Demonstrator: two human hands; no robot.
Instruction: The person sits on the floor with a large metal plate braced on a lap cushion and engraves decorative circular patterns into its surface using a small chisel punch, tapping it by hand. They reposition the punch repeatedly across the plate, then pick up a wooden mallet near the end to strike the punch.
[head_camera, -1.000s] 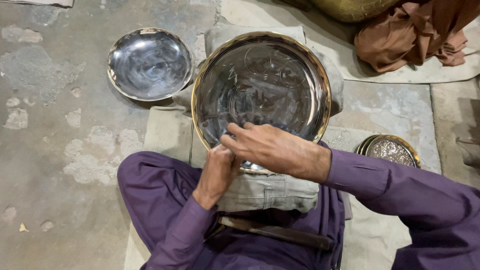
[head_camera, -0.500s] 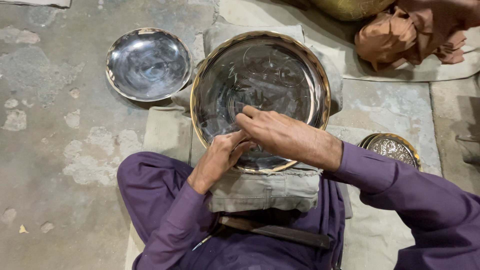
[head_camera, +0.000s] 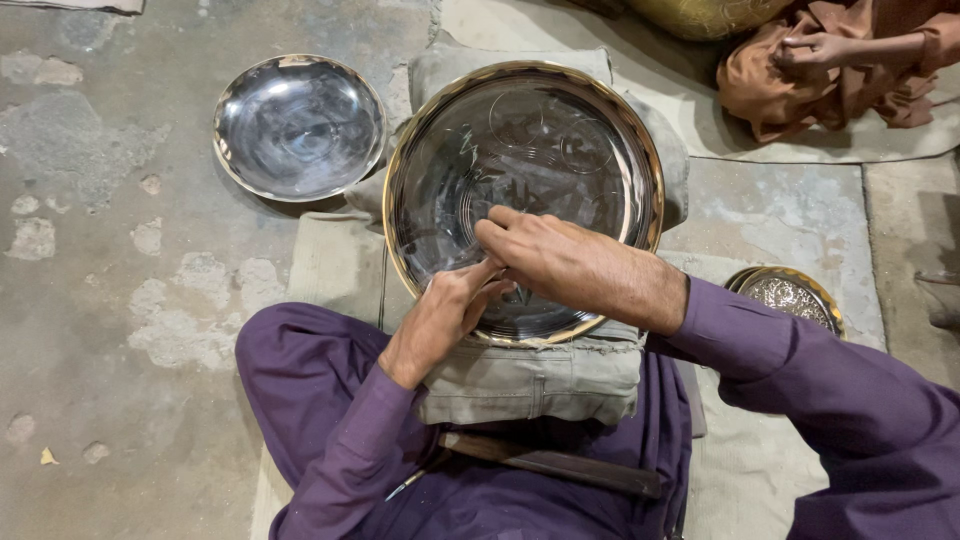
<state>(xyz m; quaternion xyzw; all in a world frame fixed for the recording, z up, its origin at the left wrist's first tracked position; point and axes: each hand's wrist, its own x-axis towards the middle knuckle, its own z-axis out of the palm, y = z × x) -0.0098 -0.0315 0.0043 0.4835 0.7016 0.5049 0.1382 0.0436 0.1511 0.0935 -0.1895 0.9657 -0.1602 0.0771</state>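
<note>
On the grey cushion (head_camera: 530, 385) across the lap lies the large brass-rimmed round metal tray (head_camera: 520, 160), where both hands' fingers (head_camera: 480, 285) press together, seemingly pinching an unseen tool, best guided steadily.

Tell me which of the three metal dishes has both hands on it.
The large gold-rimmed dish on the cushion, the middle one; the plain silver dish and the small ornate dish lie untouched.
</note>
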